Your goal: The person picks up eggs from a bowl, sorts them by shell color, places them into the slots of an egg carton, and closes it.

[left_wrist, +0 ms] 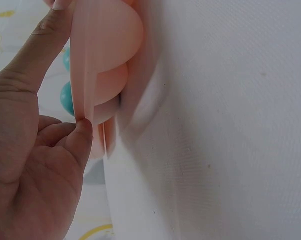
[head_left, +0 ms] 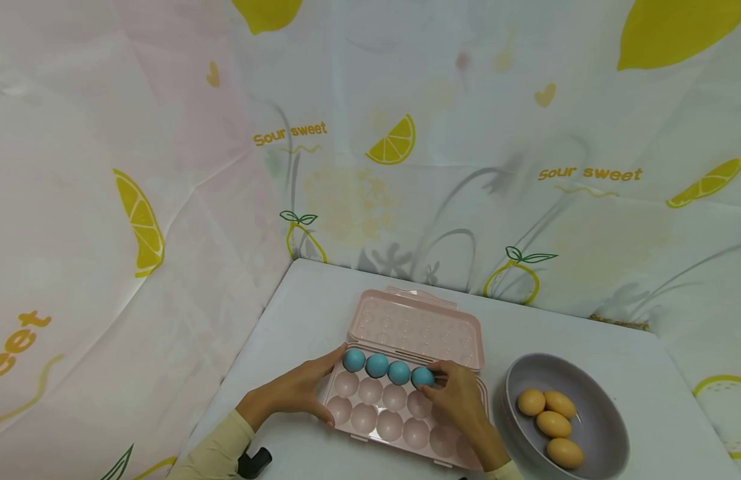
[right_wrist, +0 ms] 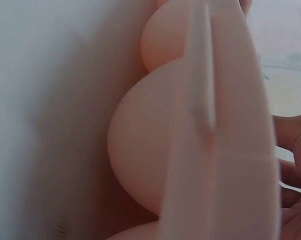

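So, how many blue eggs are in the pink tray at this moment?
4, in a row along the back of the pink tray: blue eggs at, and under the right hand. The hand may hide more.

The egg tray [head_left: 400, 420] is pale pink, its open lid [head_left: 415, 330] the same pink with a dimpled pattern of round hollows. Four eggs [head_left: 387, 369] in its back row are turquoise blue. The bowl [head_left: 592, 393] beside it is grey, and the four eggs [head_left: 553, 423] inside it are orange-brown. The counter [head_left: 322, 300] is plain white. The backdrop cloth [head_left: 466, 133] is white with pale pink patches, printed with yellow lemons and lemon slices, green leaf outlines, small hearts and orange "Sour sweet" lettering. The sleeve [head_left: 217, 453] is cream-yellow.
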Available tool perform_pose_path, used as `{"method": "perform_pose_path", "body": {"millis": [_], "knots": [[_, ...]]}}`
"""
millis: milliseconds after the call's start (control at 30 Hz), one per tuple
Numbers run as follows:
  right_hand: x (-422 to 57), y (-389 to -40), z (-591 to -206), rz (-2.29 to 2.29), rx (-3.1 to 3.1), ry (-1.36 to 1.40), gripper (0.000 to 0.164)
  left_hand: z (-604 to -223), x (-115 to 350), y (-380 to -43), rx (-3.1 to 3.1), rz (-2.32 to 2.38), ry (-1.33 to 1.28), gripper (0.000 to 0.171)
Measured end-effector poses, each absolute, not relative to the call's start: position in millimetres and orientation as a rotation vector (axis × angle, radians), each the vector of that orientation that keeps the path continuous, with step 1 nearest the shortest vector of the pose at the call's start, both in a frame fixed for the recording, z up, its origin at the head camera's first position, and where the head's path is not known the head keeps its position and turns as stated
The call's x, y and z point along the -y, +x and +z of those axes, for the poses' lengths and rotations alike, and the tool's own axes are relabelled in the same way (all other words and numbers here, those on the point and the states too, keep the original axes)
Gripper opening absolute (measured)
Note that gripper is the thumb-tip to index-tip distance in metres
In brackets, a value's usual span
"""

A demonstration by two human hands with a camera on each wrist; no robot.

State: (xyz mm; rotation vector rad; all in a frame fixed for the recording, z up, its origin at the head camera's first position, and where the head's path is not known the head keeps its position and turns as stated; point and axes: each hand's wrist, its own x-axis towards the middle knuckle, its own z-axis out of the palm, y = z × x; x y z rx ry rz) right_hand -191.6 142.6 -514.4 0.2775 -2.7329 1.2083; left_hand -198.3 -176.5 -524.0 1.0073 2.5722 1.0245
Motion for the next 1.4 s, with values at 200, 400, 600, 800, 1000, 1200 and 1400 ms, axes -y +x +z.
{"method": "perform_pose_path", "body": {"millis": [200, 400, 600, 800, 1000, 1200, 1400], "knots": [[-142.1, -191.4, -512.3, 1.212, 2.750, 0.267, 0.043, -522.5, 175.8, -197.6, -2.565, 1.030, 0.998, 0.126], [-144.2, -189.1, -507.7, 1.254, 2.738, 0.307, 0.044, -521.5, 175.8, -197.2, -2.560, 1.033, 0.995, 0.126], [-147.3, -188.9, -499.5, 1.172, 2.718, 0.298, 0.044, -520.9, 176.2, -198.1, -2.571, 1.028, 1.006, 0.126], [-152.0, -189.9, -489.1, 1.203, 2.654, 0.375, 0.040, -521.3, 175.9, -198.4, -2.563, 1.024, 0.999, 0.126], [-165.5, -189.2, -473.0, 1.145, 2.639, 0.372, 0.037, -522.6, 175.6, -197.4, -2.561, 1.026, 0.987, 0.126], [-189.3, -191.2, -462.5, 1.047, 2.631, 0.321, 0.036, -524.0, 176.7, -197.6, -2.565, 1.025, 1.000, 0.126], [-216.2, -189.6, -454.6, 0.930, 2.671, 0.265, 0.034, -523.1, 176.9, -196.9, -2.561, 1.032, 0.997, 0.125]]}}
